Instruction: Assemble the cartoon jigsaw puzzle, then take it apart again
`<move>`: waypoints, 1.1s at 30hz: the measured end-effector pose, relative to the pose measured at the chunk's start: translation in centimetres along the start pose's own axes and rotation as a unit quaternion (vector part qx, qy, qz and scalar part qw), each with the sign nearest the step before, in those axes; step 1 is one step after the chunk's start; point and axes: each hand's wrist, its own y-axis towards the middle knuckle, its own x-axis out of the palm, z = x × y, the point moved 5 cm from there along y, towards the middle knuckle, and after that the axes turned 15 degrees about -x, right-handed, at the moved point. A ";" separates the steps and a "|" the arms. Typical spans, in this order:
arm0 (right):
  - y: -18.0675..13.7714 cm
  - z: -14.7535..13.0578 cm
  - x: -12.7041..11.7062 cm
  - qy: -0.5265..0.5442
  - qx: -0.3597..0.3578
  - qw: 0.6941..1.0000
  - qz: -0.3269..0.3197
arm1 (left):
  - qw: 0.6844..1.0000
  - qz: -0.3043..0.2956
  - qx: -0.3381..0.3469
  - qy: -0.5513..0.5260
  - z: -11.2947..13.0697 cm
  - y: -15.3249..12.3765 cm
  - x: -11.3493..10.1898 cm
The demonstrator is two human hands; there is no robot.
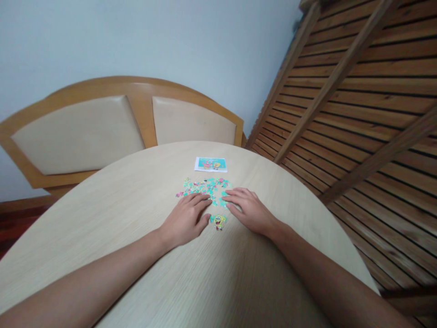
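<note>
Several loose turquoise and pink jigsaw pieces (205, 187) lie scattered on a pale round wooden table (136, 218). My left hand (186, 217) lies flat on the table, its stretched fingers reaching the near left side of the pieces. My right hand (248, 208) lies flat too, fingertips on pieces at the near right. Between the two hands sits a small joined bit with a yellow cartoon figure (219, 222). Beyond the pieces lies a small reference picture card (210, 164).
A wooden bench with two beige padded back panels (85, 132) stands behind the table against a pale wall. A slatted wooden wall (358, 114) runs along the right side. The table's curved edge falls away at the right.
</note>
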 end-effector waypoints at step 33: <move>0.0 1.5 0.2 0.031 0.036 0.998 0.043 | 1.000 0.016 -0.020 -0.002 -0.2 0.0 -0.1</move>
